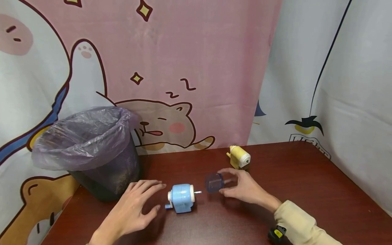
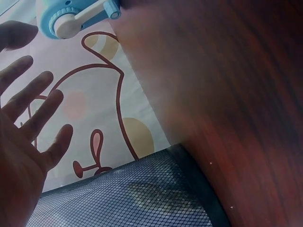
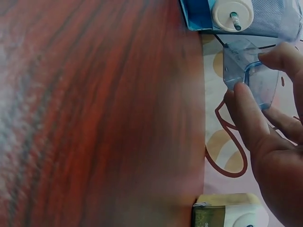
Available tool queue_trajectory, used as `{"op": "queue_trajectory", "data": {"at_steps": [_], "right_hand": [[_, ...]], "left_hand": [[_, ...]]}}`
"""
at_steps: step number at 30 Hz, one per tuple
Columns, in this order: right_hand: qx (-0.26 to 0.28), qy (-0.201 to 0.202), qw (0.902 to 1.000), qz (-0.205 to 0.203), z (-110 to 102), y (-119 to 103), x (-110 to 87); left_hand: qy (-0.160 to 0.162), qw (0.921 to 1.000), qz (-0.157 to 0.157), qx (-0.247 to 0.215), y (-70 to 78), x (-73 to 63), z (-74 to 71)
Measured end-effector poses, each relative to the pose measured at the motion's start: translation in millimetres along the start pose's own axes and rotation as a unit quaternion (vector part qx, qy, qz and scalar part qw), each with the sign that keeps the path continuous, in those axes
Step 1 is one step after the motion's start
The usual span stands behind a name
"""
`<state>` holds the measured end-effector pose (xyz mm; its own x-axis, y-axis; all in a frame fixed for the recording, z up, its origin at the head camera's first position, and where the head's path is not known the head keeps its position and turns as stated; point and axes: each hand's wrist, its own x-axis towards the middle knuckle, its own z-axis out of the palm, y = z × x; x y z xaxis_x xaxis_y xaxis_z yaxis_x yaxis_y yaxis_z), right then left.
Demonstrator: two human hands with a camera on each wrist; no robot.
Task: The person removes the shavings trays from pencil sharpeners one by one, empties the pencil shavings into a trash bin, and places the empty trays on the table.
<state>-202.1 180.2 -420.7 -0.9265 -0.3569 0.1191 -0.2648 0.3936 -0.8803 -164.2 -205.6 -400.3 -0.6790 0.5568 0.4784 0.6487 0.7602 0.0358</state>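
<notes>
A light blue crank pencil sharpener (image 1: 182, 198) stands on the table, its white disc facing right with a short thin stub (image 1: 198, 192) sticking out. The crank (image 2: 97, 13) shows in the left wrist view. My left hand (image 1: 134, 204) hovers just left of the sharpener, fingers spread and holding nothing. To the right of the stub, my right hand (image 1: 240, 186) pinches a clear plastic shavings box (image 1: 213, 182) between thumb and fingers. The box (image 3: 251, 73) looks see-through with a bluish edge in the right wrist view. A gap separates it from the sharpener.
A yellow pencil sharpener (image 1: 239, 157) stands behind the right hand. At the back left is a black mesh bin (image 1: 122, 173) lined with a purple plastic bag (image 1: 88, 136). Printed cloth (image 1: 199, 51) hangs along the back edge of the dark red table (image 1: 306, 190).
</notes>
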Motion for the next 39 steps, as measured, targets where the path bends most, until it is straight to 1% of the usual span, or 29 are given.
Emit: {"op": "queue_trajectory", "data": {"at_steps": [6,9,17,25,31,39], "right_hand": [[0.019,-0.033,0.9993,0.005,4,2,-4.0],[0.016,-0.045,0.9989,0.005,6,4,-5.6],[0.009,-0.070,0.9975,0.004,11,7,-7.7],[0.017,-0.079,0.9967,0.003,17,7,-7.3],[0.022,-0.083,0.9963,-0.002,21,5,-7.9],[0.018,-0.087,0.9960,-0.003,22,2,-7.9]], "left_hand": [[-0.001,1.0000,0.002,0.006,0.6,-4.0,3.8],[-0.001,1.0000,0.001,0.007,0.3,-5.5,4.2],[-0.013,0.9999,-0.010,0.003,0.2,-7.0,4.8],[-0.005,1.0000,0.001,0.008,-1.6,-6.1,6.0],[-0.005,1.0000,-0.001,0.005,-1.3,-6.7,5.9],[-0.014,0.9998,-0.008,0.007,-0.3,-6.7,6.4]]}}
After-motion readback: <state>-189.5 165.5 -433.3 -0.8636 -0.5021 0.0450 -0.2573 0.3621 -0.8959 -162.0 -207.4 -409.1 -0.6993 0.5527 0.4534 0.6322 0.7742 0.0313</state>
